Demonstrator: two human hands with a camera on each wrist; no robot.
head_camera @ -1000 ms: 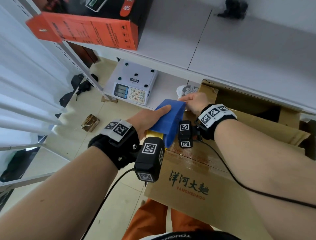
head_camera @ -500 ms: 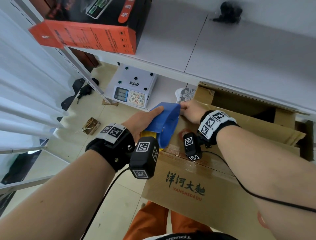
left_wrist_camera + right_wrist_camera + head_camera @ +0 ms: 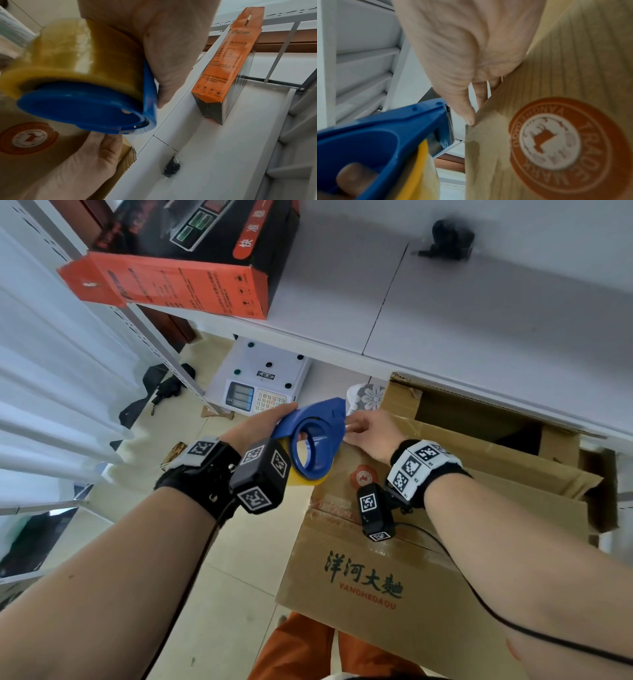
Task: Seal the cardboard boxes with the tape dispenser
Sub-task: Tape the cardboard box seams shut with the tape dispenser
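Tape dispenser [image 3: 317, 436]: blue plastic, round hub, yellowish-clear tape roll [image 3: 72, 56] on it, tilted with the cutter nose pointing at the far left corner of the box. Cardboard box [image 3: 370, 573]: brown, dark green characters on the near side, round orange trademark stamp [image 3: 556, 142] on top. Top flap is down; the far flaps stand open.

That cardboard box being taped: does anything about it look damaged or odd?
Yes. The cardboard box has a far flap with a ragged, torn edge beside the open top, and old tape residue runs along its near top edge.
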